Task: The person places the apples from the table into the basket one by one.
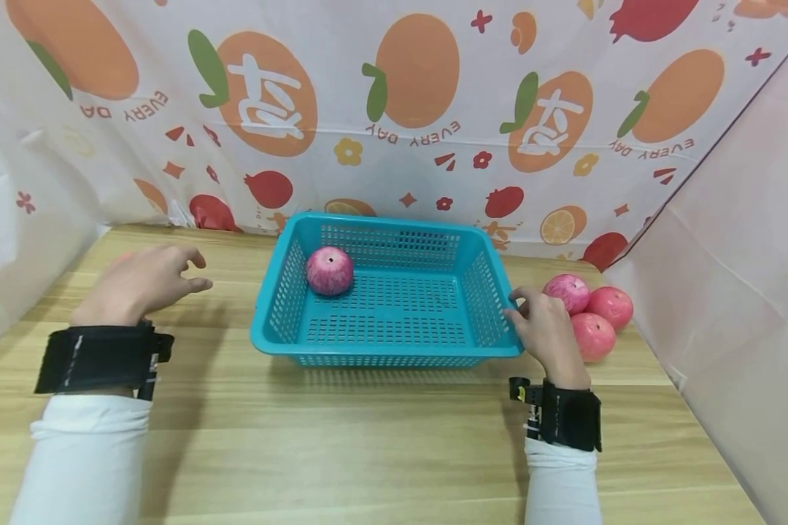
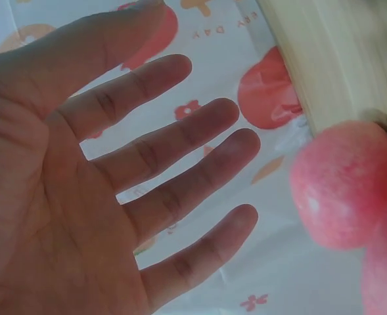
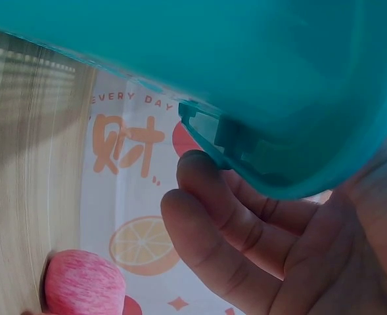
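Note:
A teal plastic basket [image 1: 394,350] with slotted walls stands on the table, a dark pink apple [image 1: 330,280] resting inside near its left wall. At the basket's right side, my right hand [image 1: 546,332] grips the rim; the right wrist view shows its fingers curled beneath the rim [image 3: 292,187]. My left hand [image 1: 141,281] hovers over the table's left part, apart from the basket and holding nothing. Its fingers are spread and relaxed in the left wrist view. Pink apples [image 2: 344,184] lie beyond those fingertips, mostly hidden by the hand in the head view.
Just right of my right hand, a striped pink apple [image 1: 567,292] and two smoother pink ones [image 1: 611,308] sit clustered on the wooden table [image 1: 368,452]. A fruit-printed white sheet [image 1: 341,80] hangs along the back, and pale sheeting [image 1: 729,240] borders the right side.

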A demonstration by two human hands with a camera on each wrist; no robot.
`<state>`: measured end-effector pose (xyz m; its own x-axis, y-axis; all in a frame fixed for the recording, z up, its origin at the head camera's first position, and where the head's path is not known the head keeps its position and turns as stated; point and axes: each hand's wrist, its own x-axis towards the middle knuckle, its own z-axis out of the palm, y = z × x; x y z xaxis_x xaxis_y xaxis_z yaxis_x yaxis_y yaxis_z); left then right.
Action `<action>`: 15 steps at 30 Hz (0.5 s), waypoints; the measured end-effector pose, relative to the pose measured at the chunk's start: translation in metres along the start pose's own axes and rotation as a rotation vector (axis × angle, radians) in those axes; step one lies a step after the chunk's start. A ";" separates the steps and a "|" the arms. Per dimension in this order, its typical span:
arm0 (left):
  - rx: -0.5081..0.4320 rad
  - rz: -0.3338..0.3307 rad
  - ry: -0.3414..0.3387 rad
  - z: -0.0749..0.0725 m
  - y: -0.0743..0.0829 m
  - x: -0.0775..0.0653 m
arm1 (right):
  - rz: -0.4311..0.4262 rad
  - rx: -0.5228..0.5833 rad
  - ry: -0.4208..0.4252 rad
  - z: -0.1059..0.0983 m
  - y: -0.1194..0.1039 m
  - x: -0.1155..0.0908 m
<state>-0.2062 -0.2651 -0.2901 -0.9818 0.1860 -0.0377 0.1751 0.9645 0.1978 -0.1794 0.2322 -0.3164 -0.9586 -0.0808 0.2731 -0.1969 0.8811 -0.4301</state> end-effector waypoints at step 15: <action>-0.040 0.026 -0.028 0.012 -0.031 -0.014 | -0.009 -0.013 0.010 0.001 0.001 0.001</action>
<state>-0.1973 -0.2950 -0.3076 -0.9745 0.2163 -0.0597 0.1966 0.9513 0.2376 -0.1805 0.2321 -0.3177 -0.9546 -0.0843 0.2858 -0.2030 0.8862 -0.4164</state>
